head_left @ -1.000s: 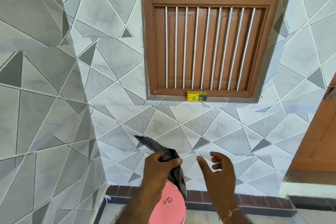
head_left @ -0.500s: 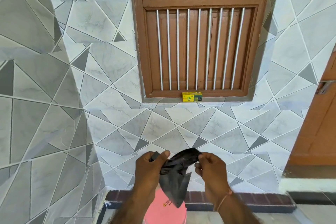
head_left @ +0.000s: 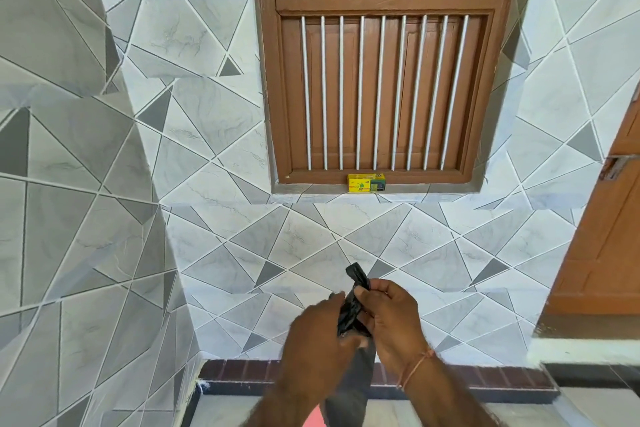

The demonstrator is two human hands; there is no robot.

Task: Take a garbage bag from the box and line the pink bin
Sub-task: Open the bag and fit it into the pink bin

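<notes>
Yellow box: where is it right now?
Head view, upper centre: the yellow box sits on the sill below the barred wooden window, well above both hands.

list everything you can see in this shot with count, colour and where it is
garbage bag: 1, black, bunched between both hands, its lower part hanging down over the bin
box: 1, yellow, on the window ledge against the frame
bin: 1, pink, only a sliver at the bottom edge under the hands
window: 1, brown wood with white bars, shut, upper centre
door: 1, brown, right edge, partly in view
wall tiles: many, grey and white
skirting: 1 strip, dark red-brown, foot of the wall
left hand: 1, grips the bag
right hand: 1, pinches the bag, thread on its wrist
</notes>
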